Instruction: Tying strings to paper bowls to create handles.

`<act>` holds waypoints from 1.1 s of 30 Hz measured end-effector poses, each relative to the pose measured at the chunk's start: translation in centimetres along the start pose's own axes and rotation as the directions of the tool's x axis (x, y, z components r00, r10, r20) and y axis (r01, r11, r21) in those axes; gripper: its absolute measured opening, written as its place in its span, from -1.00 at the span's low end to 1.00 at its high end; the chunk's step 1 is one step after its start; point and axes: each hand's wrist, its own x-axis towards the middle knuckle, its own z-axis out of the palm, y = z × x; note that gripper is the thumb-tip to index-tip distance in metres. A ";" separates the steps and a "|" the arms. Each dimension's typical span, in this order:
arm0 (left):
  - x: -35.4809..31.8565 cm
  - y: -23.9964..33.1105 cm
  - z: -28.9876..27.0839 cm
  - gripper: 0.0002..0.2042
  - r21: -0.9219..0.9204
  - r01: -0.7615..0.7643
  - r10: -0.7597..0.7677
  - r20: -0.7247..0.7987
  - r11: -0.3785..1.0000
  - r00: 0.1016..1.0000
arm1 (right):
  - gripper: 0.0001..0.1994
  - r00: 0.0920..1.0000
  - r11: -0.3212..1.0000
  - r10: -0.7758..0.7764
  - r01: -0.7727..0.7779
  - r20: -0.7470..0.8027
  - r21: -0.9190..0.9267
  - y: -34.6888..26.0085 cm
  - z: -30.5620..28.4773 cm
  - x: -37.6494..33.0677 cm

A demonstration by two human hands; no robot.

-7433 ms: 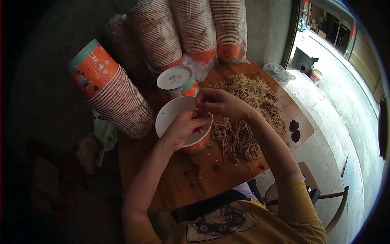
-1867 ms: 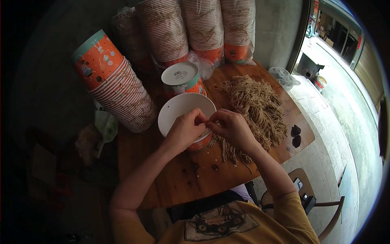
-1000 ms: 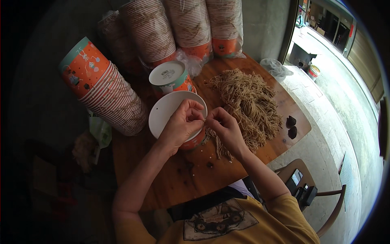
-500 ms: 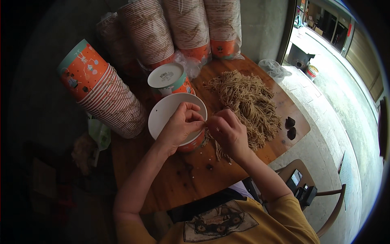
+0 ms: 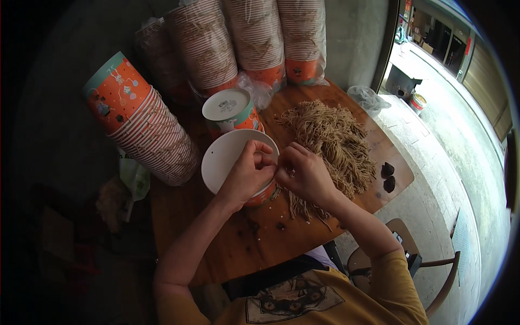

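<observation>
A white-lined paper tub (image 5: pixel 222 154) stands upright on the table, with a small dark hole in its far-left wall. Over its right rim my left hand (image 5: pixel 254 170) is closed, thumb and fingertips pinched together. My right hand (image 5: pixel 303 170) meets it there, also in a pinch, at what looks like a thin tan cord. The fingers hide most of that cord; a short bit shows against the tub's outer wall. Just beyond my right hand lies a loose heap of tan cords (image 5: pixel 336 141). Behind the tub sits an upside-down orange and teal tub (image 5: pixel 226 105).
A leaning stack of nested tubs (image 5: pixel 154 130) is at the left. Plastic-wrapped stacks (image 5: pixel 254 43) line the back wall. Two dark lumps (image 5: pixel 388 177) and a clear plastic bag (image 5: pixel 368 98) lie toward the table's right. A wooden chair (image 5: pixel 447 281) stands at the lower right.
My right hand has turned and lowered slightly against the tub's rim, its elbow swinging outward to the right. My left hand stays pinched at the rim. The whole view has shifted a little.
</observation>
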 end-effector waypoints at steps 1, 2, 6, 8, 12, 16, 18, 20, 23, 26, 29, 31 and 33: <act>0.0 -0.1 0.0 -0.67 0.020 -0.012 0.012 -0.003 1.000 1.000 | -0.86 0.970 0.957 0.219 -0.234 0.106 0.171 0.0 0.0 0.1; 0.0 -0.2 0.0 -0.67 0.020 -0.013 0.013 -0.004 1.000 1.000 | -0.86 0.970 0.957 0.217 -0.233 0.106 0.171 0.2 -0.2 0.1; 0.1 -0.3 -0.2 -0.68 0.030 -0.014 0.014 -0.016 0.999 1.000 | -0.84 0.709 0.284 0.424 -0.695 0.563 0.661 0.8 -1.1 0.0; 0.1 -0.2 -0.4 -0.69 0.007 0.020 -0.020 -0.018 1.000 1.000 | -0.84 0.729 0.308 0.436 -0.672 0.527 0.674 0.5 -0.9 -0.4; 0.1 0.3 -0.4 -0.69 -0.058 0.059 -0.059 0.004 0.997 0.998 | -0.88 0.849 0.476 0.469 -0.475 0.243 0.741 -1.2 -0.2 -1.2; 0.3 0.0 -0.3 -0.69 -0.024 0.052 -0.052 -0.004 0.998 0.999 | -0.90 0.941 0.736 0.330 -0.307 0.077 0.603 -0.1 0.7 -1.8; 0.2 -0.1 -0.3 -0.67 0.007 0.039 -0.039 -0.008 0.999 0.999 | -0.86 0.967 0.916 0.252 -0.250 0.036 0.315 -0.7 0.1 -1.5; 0.0 -0.1 -0.3 -0.64 0.037 0.025 -0.025 -0.005 0.999 1.000 | -0.85 0.945 0.859 0.315 -0.322 0.084 0.398 -0.7 0.3 -1.5; -0.3 0.2 0.1 -0.62 0.129 -0.095 0.081 0.108 0.987 0.991 | -0.84 0.915 0.703 0.378 -0.384 0.143 0.598 -0.1 1.2 -1.6; -0.5 0.2 0.1 -0.61 0.164 -0.116 0.101 0.099 0.980 0.990 | -0.84 0.855 0.473 0.454 -0.469 0.250 0.746 -0.3 0.7 -1.6; -0.5 0.0 -0.1 -0.64 0.194 -0.151 0.143 0.056 0.969 0.988 | -0.84 0.775 0.273 0.511 -0.558 0.373 0.784 -0.2 0.7 -2.0; -0.5 0.0 0.0 -0.65 0.155 -0.135 0.130 0.046 0.979 0.990 | -0.83 0.764 0.213 0.512 -0.556 0.393 0.804 0.4 1.0 -2.3; -0.5 0.1 -0.1 -0.66 0.145 -0.130 0.126 0.037 0.981 0.991 | -0.83 0.766 0.106 0.488 -0.528 0.419 0.843 1.0 1.4 -2.6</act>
